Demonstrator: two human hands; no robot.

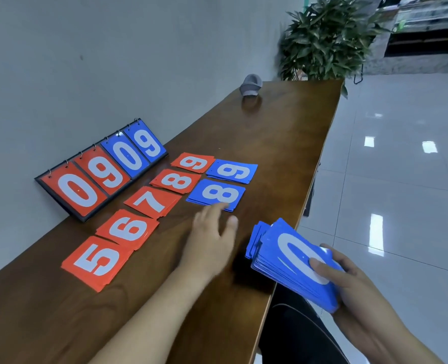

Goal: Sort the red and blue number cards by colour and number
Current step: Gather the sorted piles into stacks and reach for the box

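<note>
While the right hand (pixel 354 285) grips the blue card stack (pixel 272 241) at lower right, the left hand (pixel 212 235) hovers, grip open and empty, just beside the blue 8 pile (pixel 217 193), mid-frame. Blue sorting seems underway; next, probably draw another card.

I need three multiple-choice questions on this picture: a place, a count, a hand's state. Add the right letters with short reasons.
1. Where lies the blue card pile showing 8? A) on a chair B) beside the red card pile showing 8 C) inside a box
2. How many red card piles lie on the brown wooden table? A) three B) five C) seven
3. What does the right hand do? A) hangs empty B) presses a red card C) grips a blue card stack
Answers: 1B, the 8s are neighbours; 2B, showing 5 to 9; 3C, it clasps the stack topped 0.
</note>
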